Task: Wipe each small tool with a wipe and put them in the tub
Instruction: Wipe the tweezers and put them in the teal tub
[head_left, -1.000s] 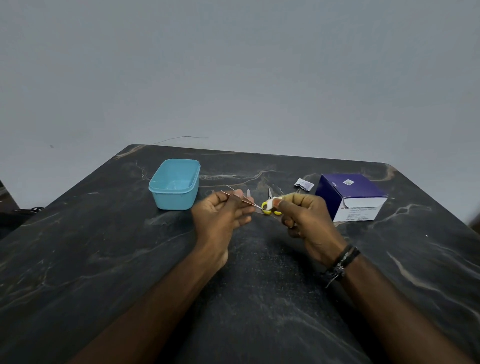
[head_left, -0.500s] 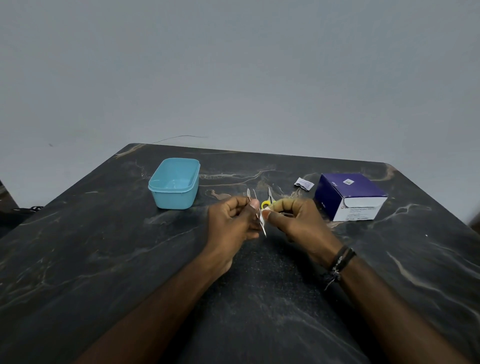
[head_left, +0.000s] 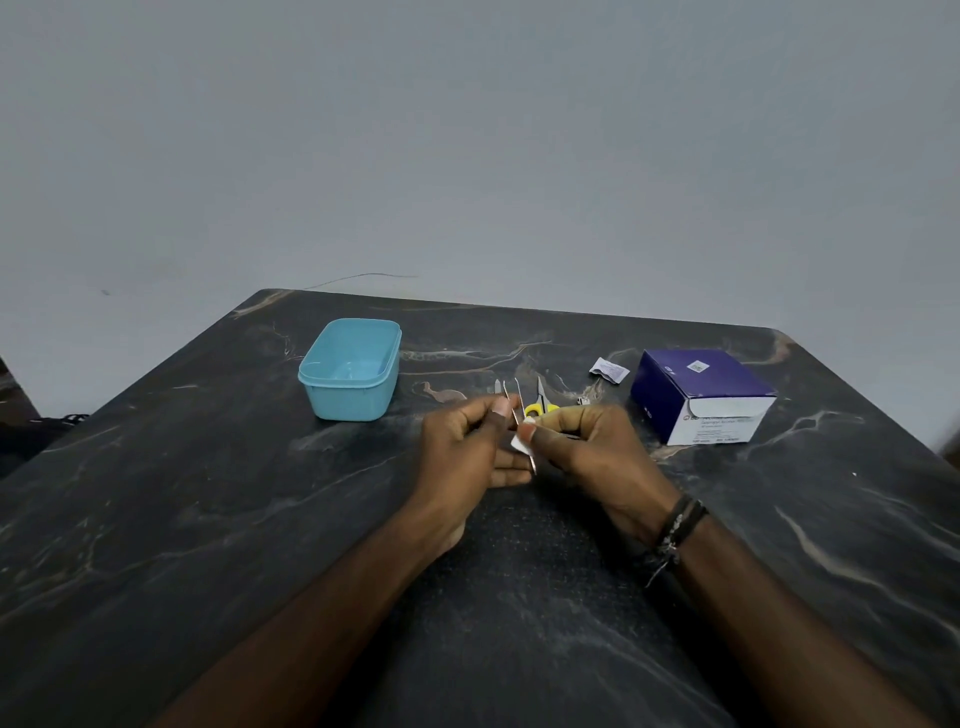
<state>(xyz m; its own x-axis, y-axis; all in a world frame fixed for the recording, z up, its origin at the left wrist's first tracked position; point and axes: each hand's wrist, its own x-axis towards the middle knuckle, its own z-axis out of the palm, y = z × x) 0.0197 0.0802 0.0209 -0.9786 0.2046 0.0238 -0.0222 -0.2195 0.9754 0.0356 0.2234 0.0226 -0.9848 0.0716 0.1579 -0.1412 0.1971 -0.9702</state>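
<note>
Hands meet over the middle of the dark marble table (head_left: 218, 519) in the head view. The left hand (head_left: 462, 457) has its fingers curled and pinches a thin metal tool, the tweezers (head_left: 514, 410), between thumb and finger. The tweezers stand almost upright, with two thin ends poking up above the fingers and the tip pointing down and a bit to the right. The right hand (head_left: 587, 452) is curled too — it pinches a small white wipe (head_left: 519, 443) round the lower part of the tweezers.

Just behind the hands, small tools lie on the table: little scissors (head_left: 540, 402) with yellow handles, and a small metal piece (head_left: 497, 386) left of them. It is too small to tell what that piece is.

The blue tub (head_left: 353, 371) sits on the table to the left of the hands, well apart from them, with its top open. On the right stands a purple and white box (head_left: 701, 395). A small white packet (head_left: 609, 370) lies just left of the box. The right wrist wears dark bracelets (head_left: 678, 525). A grey wall (head_left: 467, 145) is behind the table.
</note>
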